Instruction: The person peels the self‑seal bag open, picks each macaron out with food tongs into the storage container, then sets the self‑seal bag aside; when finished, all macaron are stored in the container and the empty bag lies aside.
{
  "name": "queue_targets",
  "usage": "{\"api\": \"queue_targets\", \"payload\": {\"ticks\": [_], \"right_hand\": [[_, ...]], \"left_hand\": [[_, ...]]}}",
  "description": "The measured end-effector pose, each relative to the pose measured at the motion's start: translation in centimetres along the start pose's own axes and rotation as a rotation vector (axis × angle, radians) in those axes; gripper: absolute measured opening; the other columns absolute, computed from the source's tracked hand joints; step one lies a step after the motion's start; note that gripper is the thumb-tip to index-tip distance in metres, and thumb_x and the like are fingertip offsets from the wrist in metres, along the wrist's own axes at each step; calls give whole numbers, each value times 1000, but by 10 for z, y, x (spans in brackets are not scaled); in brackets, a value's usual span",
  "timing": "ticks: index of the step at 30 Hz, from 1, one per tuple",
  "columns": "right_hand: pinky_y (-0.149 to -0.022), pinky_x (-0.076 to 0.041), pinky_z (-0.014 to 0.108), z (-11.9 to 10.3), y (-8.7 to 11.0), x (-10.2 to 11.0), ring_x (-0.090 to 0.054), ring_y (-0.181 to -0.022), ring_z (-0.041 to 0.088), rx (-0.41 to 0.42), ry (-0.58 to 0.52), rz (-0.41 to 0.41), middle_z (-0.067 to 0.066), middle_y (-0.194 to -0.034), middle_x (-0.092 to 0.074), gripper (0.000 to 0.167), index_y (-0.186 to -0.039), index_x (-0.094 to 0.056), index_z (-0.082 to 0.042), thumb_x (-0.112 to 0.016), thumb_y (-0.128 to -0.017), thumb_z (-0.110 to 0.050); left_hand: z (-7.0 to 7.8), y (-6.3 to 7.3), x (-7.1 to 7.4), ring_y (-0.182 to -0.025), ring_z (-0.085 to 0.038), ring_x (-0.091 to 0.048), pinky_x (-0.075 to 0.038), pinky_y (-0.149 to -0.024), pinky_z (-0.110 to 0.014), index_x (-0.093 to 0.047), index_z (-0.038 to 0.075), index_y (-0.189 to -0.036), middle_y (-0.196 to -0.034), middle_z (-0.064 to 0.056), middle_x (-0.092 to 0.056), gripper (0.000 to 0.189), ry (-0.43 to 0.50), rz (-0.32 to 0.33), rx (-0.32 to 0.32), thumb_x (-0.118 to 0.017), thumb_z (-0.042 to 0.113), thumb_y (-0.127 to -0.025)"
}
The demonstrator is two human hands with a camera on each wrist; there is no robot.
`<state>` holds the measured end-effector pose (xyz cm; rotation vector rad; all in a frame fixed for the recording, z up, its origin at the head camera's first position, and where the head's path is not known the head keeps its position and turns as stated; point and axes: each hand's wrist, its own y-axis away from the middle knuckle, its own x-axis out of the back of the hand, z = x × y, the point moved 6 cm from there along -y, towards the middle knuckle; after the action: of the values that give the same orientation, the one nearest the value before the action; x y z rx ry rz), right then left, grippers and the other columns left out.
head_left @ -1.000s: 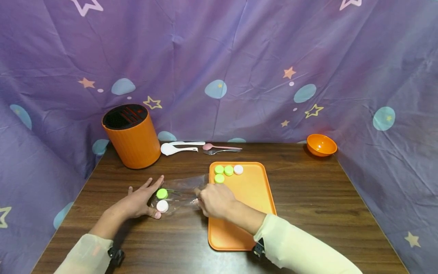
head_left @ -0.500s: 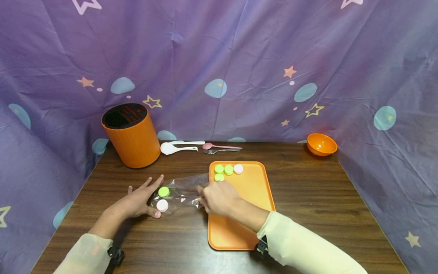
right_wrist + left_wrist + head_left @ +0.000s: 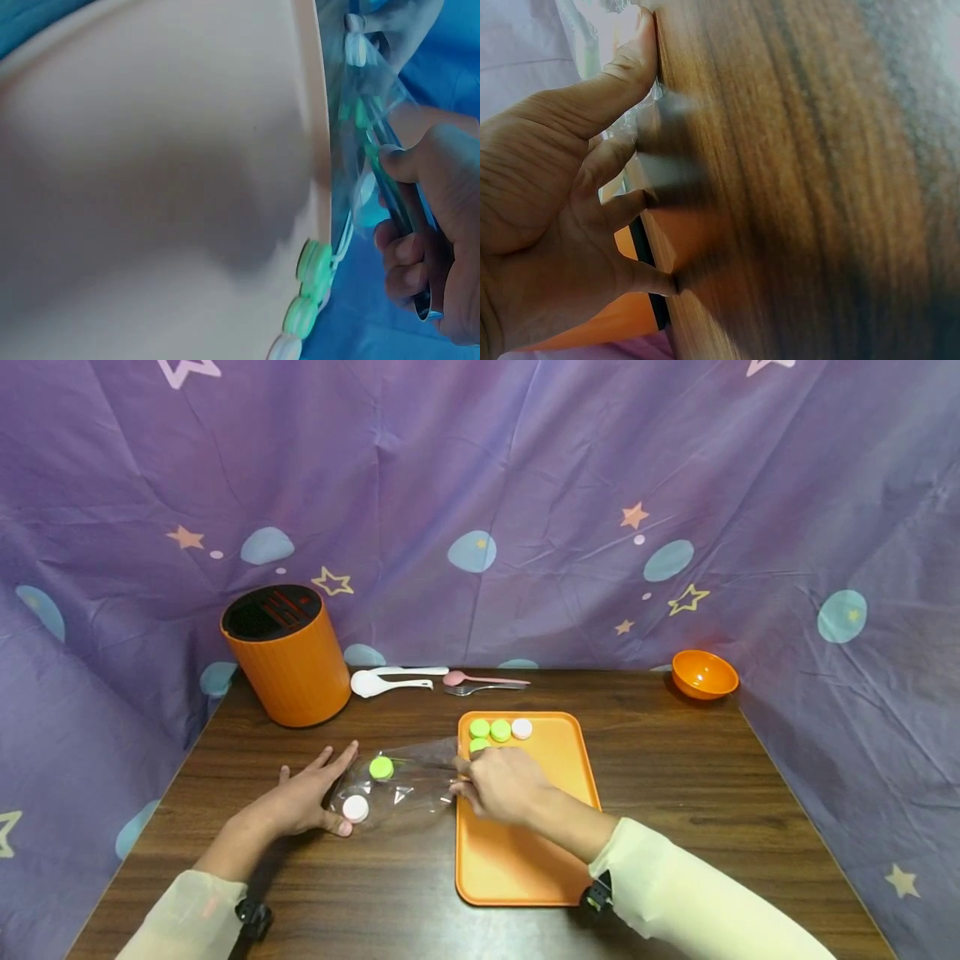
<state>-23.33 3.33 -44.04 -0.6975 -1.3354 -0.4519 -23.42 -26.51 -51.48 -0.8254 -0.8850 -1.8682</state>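
Note:
My left hand (image 3: 303, 797) lies on the table with spread fingers, its thumb and index finger at the closed end of a clear plastic bag (image 3: 423, 793). Inside the bag, a white macaron (image 3: 356, 809) rests close to that thumb. My right hand (image 3: 506, 785) is over the left edge of an orange tray (image 3: 525, 868). In the right wrist view it grips metal tongs (image 3: 396, 201), which reach into the bag. A green macaron (image 3: 381, 767) is at the tongs' tips. Several green macarons (image 3: 500, 730) and one white macaron (image 3: 521, 728) sit at the tray's far left corner.
An orange knife block (image 3: 292, 672) stands at the back left. Beside it lie a white ladle (image 3: 367, 683), another white utensil, a pink spoon (image 3: 453, 678) and a fork (image 3: 465, 691). An orange bowl (image 3: 705, 677) sits at the back right.
My right hand has moved right, further over the tray. The green macaron has shifted right and slightly back inside the bag, away from my left hand, which stays in place with the white macaron.

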Motion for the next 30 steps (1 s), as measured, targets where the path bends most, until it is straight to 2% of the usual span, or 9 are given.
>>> {"api": "queue_targets", "payload": {"ticks": [2, 4, 8, 12, 16, 19, 23, 26, 30], "right_hand": [[-50, -58, 39, 4, 3, 2, -74, -66, 17, 1, -5, 9, -4, -81, -76, 23, -112, -80, -21, -75, -103, -42], [-50, -57, 39, 7, 7, 3, -74, -65, 16, 4, -4, 14, -4, -80, -75, 22, -108, -79, -22, -75, -103, -43], [-51, -58, 39, 14, 16, 4, -71, -63, 16, 6, 9, 26, -4, -79, -73, 22, -98, -72, -22, -75, -103, -43], [-49, -56, 39, 21, 25, 8, -67, -59, 15, 5, 20, 47, -4, -77, -72, 21, -102, -74, -21, -76, -102, -42], [-46, -51, 36, 27, 34, 14, -61, -54, 13, 12, 28, 67, -5, -72, -64, 24, -105, -74, -20, -78, -102, -43], [-45, -49, 34, 33, 41, 19, -59, -52, 12, 6, 24, 77, -6, -71, -63, 25, -107, -75, -20, -78, -102, -44], [-43, -44, 31, 41, 51, 24, -58, -51, 11, -11, 31, 88, -7, -71, -62, 26, -109, -76, -21, -79, -101, -45], [-42, -42, 29, 48, 58, 27, -56, -51, 9, -20, 42, 95, -7, -70, -61, 25, -109, -76, -22, -80, -100, -45], [-42, -41, 30, 60, 68, 30, -53, -52, 8, -45, 36, 85, -8, -72, -62, 26, -113, -77, -23, -80, -100, -46]], "left_hand": [[4, 2, 2, -169, -55, -11, 2, -113, -98, -11, 23, -180, -178, -34, -23, 142, 5, -11, 8, -93, 59, -70], [4, 1, 2, -169, -55, -11, 2, -113, -98, -11, 23, -180, -178, -34, -23, 143, 2, -8, 11, -94, 58, -69], [-15, -7, -6, -169, -54, -14, 0, -111, -99, -10, 29, -180, -179, -32, -26, 145, -14, 22, -3, -94, 61, -66], [-26, -12, -11, -170, -53, -14, -1, -110, -100, -9, 32, -180, -179, -29, -27, 145, -20, 41, -26, -94, 63, -66], [-5, -2, -2, -168, -56, -15, -2, -111, -100, -13, 22, -180, -178, -31, -27, 143, -23, 24, -11, -94, 58, -69], [-2, -1, -1, -169, -55, -14, -1, -113, -99, -13, 21, -180, -180, -28, -26, 145, -23, 4, 19, -94, 61, -67], [-20, -9, -8, -171, -52, -13, 1, -113, -99, -12, 30, -180, -181, -24, -27, 149, -8, 23, 10, -91, 72, -60], [-12, -5, -5, -169, -54, -14, 0, -112, -99, -13, 30, -180, -180, -26, -29, 147, -4, 29, -3, -92, 69, -62], [12, 5, 6, -168, -57, -15, -2, -113, -99, -15, 19, -179, -178, -31, -29, 143, -17, 5, 12, -96, 55, -68]]}}
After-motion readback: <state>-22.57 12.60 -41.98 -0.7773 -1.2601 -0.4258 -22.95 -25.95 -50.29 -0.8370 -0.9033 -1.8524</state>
